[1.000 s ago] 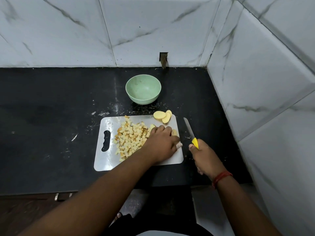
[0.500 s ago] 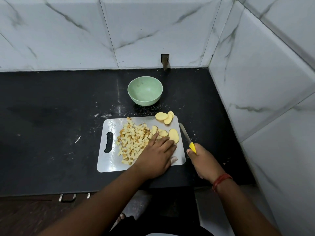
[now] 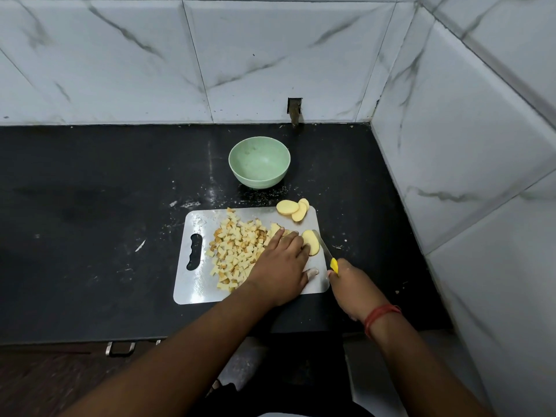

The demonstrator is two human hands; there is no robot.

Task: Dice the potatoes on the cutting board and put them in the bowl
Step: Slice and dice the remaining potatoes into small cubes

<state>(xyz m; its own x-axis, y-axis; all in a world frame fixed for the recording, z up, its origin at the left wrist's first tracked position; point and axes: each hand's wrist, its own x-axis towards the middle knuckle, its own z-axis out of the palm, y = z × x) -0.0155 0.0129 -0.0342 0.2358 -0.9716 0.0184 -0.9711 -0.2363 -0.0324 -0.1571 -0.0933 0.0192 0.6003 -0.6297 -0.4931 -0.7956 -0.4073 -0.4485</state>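
The left hand (image 3: 281, 264) lies flat on the cutting board (image 3: 195, 284), fingers straight and pointing toward 1 o'clock, pressing on potato pieces beside the heap of diced potato (image 3: 237, 252), which spreads from the hand toward 9 o'clock. At 12 o'clock from the board stands the green bowl (image 3: 259, 161), apart on the black counter (image 3: 90, 221). At the board's 1 o'clock corner rest three potato slices (image 3: 293, 208). Another slice (image 3: 311, 242) touches the fingertips. The right hand (image 3: 350, 288) grips the yellow-handled knife (image 3: 326, 252), whose blade lies against that slice.
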